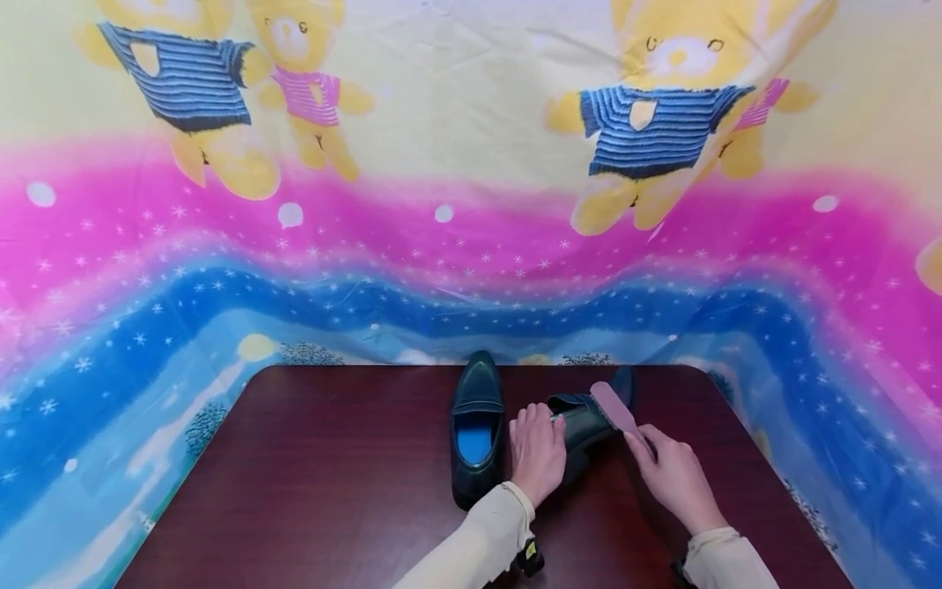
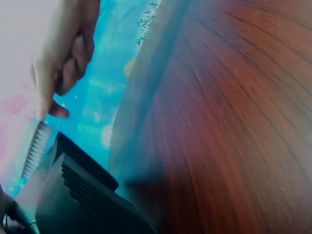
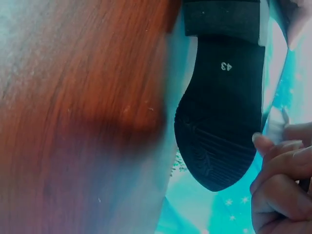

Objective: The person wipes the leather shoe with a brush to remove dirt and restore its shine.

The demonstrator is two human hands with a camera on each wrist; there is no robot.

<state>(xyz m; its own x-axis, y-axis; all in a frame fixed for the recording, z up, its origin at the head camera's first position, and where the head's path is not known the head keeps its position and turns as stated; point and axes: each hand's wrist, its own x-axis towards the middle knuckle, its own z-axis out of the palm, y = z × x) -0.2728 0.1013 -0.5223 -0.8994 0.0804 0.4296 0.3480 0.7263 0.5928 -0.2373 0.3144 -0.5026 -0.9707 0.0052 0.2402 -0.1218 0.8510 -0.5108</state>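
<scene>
My left hand [image 1: 537,450] grips a dark loafer [image 1: 581,429] near its heel end; some of its fingers are hidden. The loafer is turned on its side above the table, its toe pointing away to the right. Its black sole [image 3: 224,97], marked 43, faces the right wrist camera. By its handle my right hand [image 1: 677,470] holds a pink brush [image 1: 612,406], whose head is at the loafer's upper. Pale bristles show on the brush [image 2: 36,148] in the left wrist view. Whether they touch the leather is hard to tell.
A second dark loafer [image 1: 477,401] with a blue insole [image 1: 474,442] stands upright left of my left hand, toe toward the back edge. Both are at a dark reddish-brown table [image 1: 331,474]. A patterned cloth [image 1: 456,270] with printed bears hangs behind and around it.
</scene>
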